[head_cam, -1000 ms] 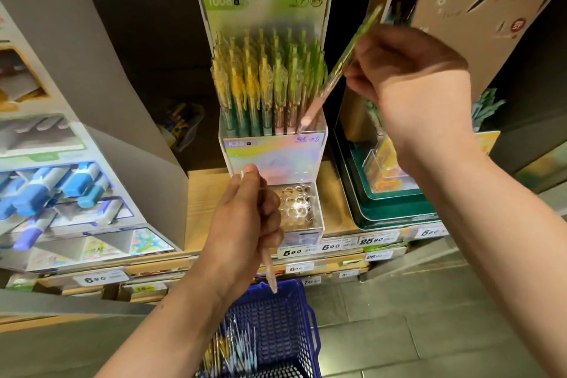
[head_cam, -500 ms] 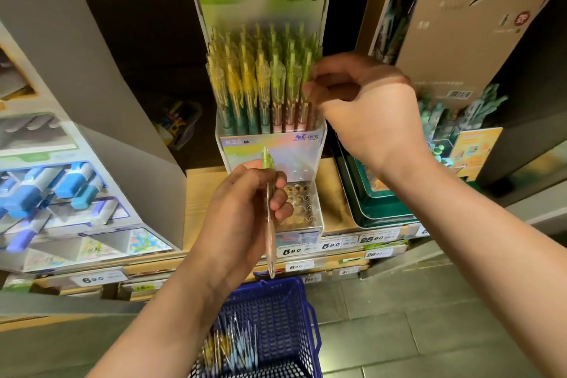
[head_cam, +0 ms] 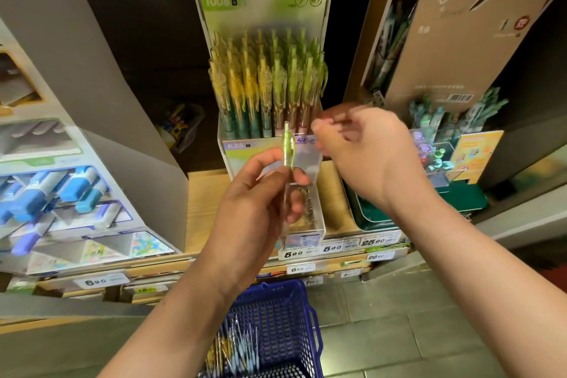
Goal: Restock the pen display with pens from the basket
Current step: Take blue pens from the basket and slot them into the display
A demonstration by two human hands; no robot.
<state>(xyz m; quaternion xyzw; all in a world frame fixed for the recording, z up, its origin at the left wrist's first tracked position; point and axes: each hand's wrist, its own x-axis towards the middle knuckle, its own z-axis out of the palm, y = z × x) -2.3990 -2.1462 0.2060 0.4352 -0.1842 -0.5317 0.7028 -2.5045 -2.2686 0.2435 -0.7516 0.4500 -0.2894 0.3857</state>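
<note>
The pen display [head_cam: 267,86] is a clear tiered stand on the shelf, packed with upright yellow and green pens. My left hand [head_cam: 260,202] pinches a clear pen with a green clip [head_cam: 287,159], upright in front of the display's lower label. Blurred by motion, my right hand [head_cam: 368,156] hangs just right of the pen's top with loosely curled fingers and nothing in it. On the floor below stands the blue basket [head_cam: 285,310], with several loose pens [head_cam: 236,344] in it.
A small clear tray [head_cam: 310,221] sits at the display's foot, partly behind my left hand. A blue eraser display [head_cam: 61,193] stands to the left, and a brown pen stand [head_cam: 454,40] with a green tray [head_cam: 460,199] to the right. Price tags [head_cam: 331,247] line the shelf edge.
My right hand set its green pen into the display's right side, let go and dropped towards my left hand. My left hand raised its pen upright.
</note>
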